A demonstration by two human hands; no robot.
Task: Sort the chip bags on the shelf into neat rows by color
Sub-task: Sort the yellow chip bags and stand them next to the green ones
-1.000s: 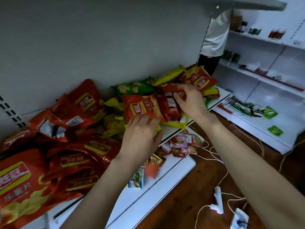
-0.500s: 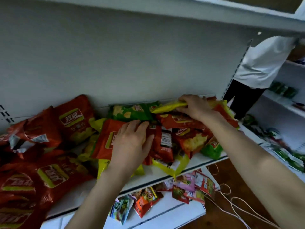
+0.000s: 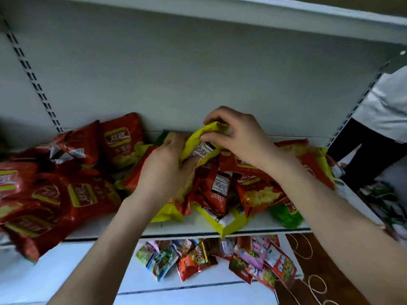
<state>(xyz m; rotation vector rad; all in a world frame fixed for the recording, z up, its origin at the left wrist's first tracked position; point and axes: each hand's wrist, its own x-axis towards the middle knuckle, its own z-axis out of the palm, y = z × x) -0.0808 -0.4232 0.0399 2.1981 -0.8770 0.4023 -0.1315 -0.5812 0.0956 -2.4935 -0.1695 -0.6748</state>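
Note:
A yellow chip bag [image 3: 199, 143] is lifted above a mixed pile on the white shelf [image 3: 198, 227]. My right hand [image 3: 237, 137] pinches its top end near the back panel. My left hand [image 3: 165, 172] grips its lower end, thumb under the barcode label. Beneath lie red bags [image 3: 255, 190], further yellow bags [image 3: 224, 221] and a green bag [image 3: 285, 215], all jumbled. Several larger red bags [image 3: 83, 194] are grouped at the left of the shelf, some leaning on the back panel.
On the lower shelf [image 3: 88, 274] lie several small mixed snack packets [image 3: 193, 258]. Another person in a white top [image 3: 387, 106] stands at the right. White cables [image 3: 308, 280] loop on the wooden floor. The shelf above [image 3: 242, 9] overhangs closely.
My right hand has pulled the yellow bag up from the back of the pile. My left hand left the red bag and took hold of the yellow one. The camera tilted upward.

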